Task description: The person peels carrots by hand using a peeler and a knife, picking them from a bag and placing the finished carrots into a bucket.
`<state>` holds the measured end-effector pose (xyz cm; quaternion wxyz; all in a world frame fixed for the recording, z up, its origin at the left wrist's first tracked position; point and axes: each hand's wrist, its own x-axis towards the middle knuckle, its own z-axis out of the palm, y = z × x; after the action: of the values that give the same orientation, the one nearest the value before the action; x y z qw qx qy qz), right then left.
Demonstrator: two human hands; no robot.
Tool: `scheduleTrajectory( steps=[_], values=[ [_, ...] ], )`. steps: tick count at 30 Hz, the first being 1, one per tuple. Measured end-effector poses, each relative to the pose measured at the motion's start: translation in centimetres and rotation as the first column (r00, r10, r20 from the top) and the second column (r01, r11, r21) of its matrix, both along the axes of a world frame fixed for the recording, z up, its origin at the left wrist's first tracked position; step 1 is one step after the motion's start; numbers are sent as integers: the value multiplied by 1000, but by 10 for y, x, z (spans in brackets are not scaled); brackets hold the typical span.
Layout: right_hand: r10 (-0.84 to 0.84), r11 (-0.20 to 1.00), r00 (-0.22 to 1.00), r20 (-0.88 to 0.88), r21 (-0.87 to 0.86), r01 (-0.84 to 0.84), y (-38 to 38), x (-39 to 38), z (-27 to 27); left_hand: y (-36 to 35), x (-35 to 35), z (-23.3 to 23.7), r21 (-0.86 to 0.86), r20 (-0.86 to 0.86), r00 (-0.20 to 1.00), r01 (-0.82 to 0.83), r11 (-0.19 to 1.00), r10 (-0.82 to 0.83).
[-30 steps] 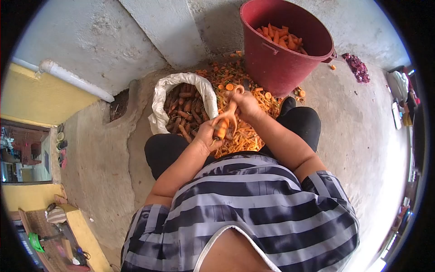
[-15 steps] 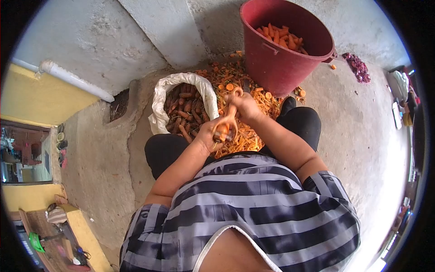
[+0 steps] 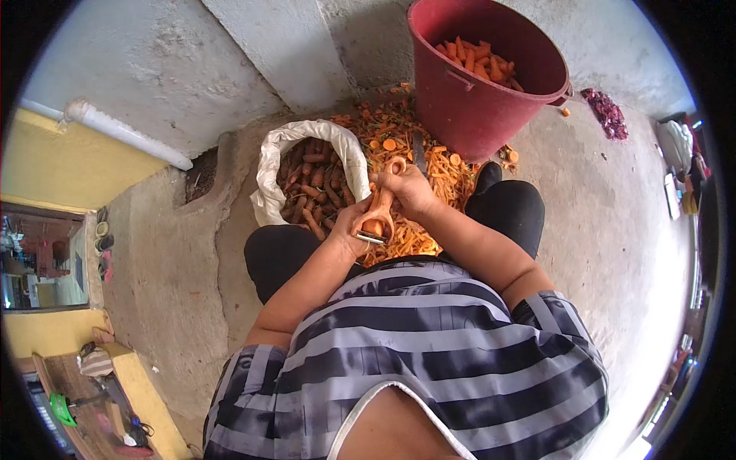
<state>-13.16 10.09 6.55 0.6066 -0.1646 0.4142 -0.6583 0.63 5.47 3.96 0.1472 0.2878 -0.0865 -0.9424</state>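
My left hand (image 3: 347, 229) grips a carrot (image 3: 373, 227) over my lap. My right hand (image 3: 412, 188) holds an orange Y-shaped peeler (image 3: 381, 201), its blade lying on the carrot close to my left fingers. Beneath both hands lies a pile of orange carrot peelings (image 3: 414, 165) on the concrete floor. A white sack (image 3: 270, 165) of unpeeled, dirty carrots stands open just left of my hands. A red bucket (image 3: 468, 100) holding peeled carrots (image 3: 475, 60) stands beyond the pile.
A knife (image 3: 418, 152) lies on the peelings near the bucket. Purple scraps (image 3: 606, 113) lie on the floor at the right. A white pipe (image 3: 123, 132) runs along the wall at the left. Clutter lines the right edge, and a doorway opens at far left.
My right hand has drawn the peeler along the carrot toward my body, closer to my left hand. The view has shifted slightly; the bucket and sack have not moved.
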Motion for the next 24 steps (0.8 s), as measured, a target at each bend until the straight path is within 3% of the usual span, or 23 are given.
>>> scheduleTrajectory(
  steps=[5, 15, 18, 21, 24],
  values=[
    [-1, 1000, 997, 81, 11, 0, -14, -4, -13, -5, -2, 6, 81, -60, 998, -30, 996, 35],
    [63, 991, 980, 190, 106, -84, -35, -6, -35, -25, 4, -28, 94, -124, 991, -29, 995, 40],
    [15, 986, 984, 175, 160, -44, -43, -8, -44, -28, 3, -35, 3, 84, 995, -61, 998, 61],
    [-53, 968, 987, 150, 250, 14, -55, -13, -64, -30, -1, -35, -27, 183, 982, -46, 999, 50],
    [-96, 948, 991, 96, 313, 62, -68, -37, -98, -40, -2, -58, -80, 299, 948, 137, 987, -108]
  ],
)
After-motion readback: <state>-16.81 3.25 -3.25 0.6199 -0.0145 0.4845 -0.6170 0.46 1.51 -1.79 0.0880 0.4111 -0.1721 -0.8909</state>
